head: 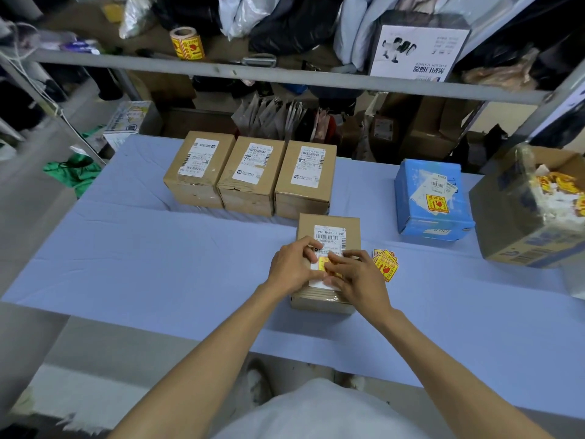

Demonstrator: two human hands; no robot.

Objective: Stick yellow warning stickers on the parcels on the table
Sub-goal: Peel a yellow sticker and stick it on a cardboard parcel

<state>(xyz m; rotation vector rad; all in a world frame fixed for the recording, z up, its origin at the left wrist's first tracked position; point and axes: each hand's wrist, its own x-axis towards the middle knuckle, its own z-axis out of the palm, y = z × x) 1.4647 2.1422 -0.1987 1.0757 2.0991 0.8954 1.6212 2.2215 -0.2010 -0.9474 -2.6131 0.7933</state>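
A brown cardboard parcel (329, 226) with a white shipping label lies on the blue table cover (158, 248) in front of me. My left hand (292, 264) and my right hand (357, 277) both rest on its top. Their fingertips pinch a yellow warning sticker (326, 264) with its white backing just above the lid. A small stack of loose yellow stickers (385, 263) lies right of this parcel. Three more brown parcels (250, 175) stand in a row behind. A blue parcel (432, 198) at the right carries a yellow sticker.
An open cardboard box (519, 226) with sticker scraps stands at the far right edge. A metal shelf rail (285, 74) crosses behind the table, with a sticker roll (186, 42), bags and a white box on it.
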